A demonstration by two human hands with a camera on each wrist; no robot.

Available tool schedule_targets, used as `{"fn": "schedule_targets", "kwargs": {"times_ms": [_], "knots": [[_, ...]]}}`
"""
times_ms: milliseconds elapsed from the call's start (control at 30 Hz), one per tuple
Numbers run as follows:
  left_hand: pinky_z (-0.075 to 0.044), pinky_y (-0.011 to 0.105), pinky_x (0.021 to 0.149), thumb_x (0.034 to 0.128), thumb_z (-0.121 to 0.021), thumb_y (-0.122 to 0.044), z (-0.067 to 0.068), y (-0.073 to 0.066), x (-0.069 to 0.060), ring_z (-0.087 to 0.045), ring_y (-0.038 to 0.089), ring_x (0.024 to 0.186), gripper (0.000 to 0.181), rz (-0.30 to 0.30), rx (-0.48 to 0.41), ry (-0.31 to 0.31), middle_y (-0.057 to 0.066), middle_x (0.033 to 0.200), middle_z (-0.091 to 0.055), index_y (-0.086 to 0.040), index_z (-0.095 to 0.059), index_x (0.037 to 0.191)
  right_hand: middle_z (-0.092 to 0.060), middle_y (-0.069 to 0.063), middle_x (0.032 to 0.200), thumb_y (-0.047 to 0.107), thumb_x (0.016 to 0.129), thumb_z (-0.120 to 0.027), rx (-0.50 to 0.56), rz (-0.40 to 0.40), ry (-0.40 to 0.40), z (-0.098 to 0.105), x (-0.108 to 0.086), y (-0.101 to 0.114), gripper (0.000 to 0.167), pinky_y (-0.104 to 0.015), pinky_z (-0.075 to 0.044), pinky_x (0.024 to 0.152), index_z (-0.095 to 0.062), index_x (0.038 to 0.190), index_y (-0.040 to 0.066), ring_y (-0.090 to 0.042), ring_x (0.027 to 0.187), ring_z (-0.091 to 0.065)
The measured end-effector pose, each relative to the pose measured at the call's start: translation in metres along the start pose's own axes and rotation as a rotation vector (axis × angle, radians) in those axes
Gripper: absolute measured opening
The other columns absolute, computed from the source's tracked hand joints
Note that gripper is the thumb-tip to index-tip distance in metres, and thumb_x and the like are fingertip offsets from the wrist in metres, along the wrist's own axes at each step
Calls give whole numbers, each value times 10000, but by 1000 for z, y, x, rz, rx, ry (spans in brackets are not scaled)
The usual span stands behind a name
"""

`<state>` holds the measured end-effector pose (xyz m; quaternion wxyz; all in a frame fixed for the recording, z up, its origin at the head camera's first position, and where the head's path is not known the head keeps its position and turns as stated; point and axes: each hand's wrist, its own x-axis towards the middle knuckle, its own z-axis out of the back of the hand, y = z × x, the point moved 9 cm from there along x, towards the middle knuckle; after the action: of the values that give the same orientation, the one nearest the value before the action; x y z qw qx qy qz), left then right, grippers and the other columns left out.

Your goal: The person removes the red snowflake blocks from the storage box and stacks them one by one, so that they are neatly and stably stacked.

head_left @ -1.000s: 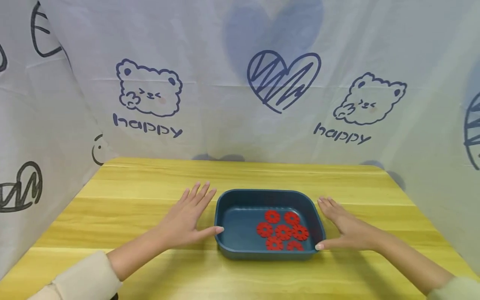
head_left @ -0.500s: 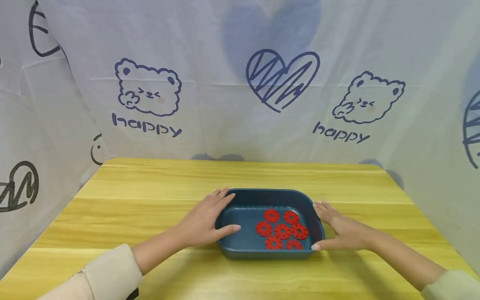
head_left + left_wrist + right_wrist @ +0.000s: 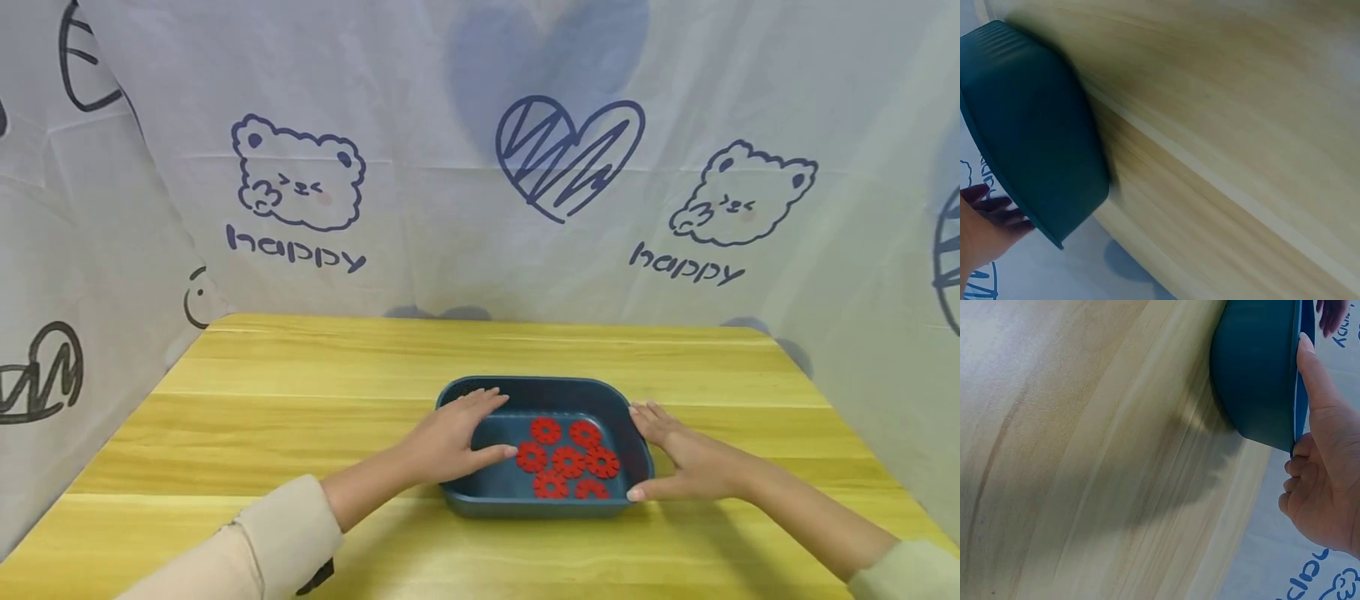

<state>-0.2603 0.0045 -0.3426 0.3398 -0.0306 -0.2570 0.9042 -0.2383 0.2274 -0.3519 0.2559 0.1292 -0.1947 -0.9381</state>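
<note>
From my end, the deep, dark teal rounded box (image 3: 536, 505), plastic by its look, sat upright on the yellow wood-grain bench (image 3: 315, 375), right of the middle of the far edge and well in from both far corners; the near edge lay out of my view. Inside, I counted seven red notched discs (image 3: 573, 459), most lying flat towards the box's right end, one partly hidden behind the near wall. I judged that the high walls were there to keep such light pieces from straying. My right hand (image 3: 690, 457) grasped that right end, thumb at the near corner and bent fingers at the rim farther back, presumably to stop the box sliding. My left hand (image 3: 450, 440) was released, fingers extended over the box's left part, holding nothing; I supposed it was kept loose so it could clear the rim.
</note>
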Motion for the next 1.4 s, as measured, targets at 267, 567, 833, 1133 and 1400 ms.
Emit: {"fn": "schedule_targets", "kwargs": {"times_ms": [267,567,833,1133,1400], "knots": [[-408,443,1034,867,-634,-378,-12,-4,20,-442,293,1294,607,-37,-95,-17,157,1415,-439,-33,-474,1340,-140,-341,1480,518,753,-696,-34,6,-2,1,0,-1,1058,-670,-173,1038,-195,1406,-147,-547,1347,-74],[-465,382,973,829,-698,-288,-27,0,34,-549,250,1174,488,-44,-72,6,123,1235,-600,-9,-579,1211,-170,-346,1469,514,750,-700,-66,29,-10,2,2,3,1045,-667,-207,1032,-218,1400,-148,-554,1338,-102],[-509,325,843,766,-759,-212,-44,8,39,-610,227,964,361,9,51,73,107,1006,-657,-12,-664,1051,-153,-347,1472,516,749,-700,-48,15,-7,1,1,3,1051,-672,-198,1029,-211,1402,-147,-549,1343,-82],[-478,251,687,745,-777,-205,-50,11,42,-546,158,785,276,60,92,91,53,870,-583,-41,-669,940,-178,-347,1467,522,750,-696,-69,30,-18,1,2,4,1041,-669,-208,1027,-230,1396,-149,-550,1342,-95],[-481,245,682,764,-761,-203,-53,12,45,-543,154,772,231,57,104,84,58,865,-581,-34,-668,892,-171,-342,1471,528,745,-697,-67,12,-8,1,1,1,1052,-668,-198,1034,-225,1397,-148,-547,1345,-88]]}}
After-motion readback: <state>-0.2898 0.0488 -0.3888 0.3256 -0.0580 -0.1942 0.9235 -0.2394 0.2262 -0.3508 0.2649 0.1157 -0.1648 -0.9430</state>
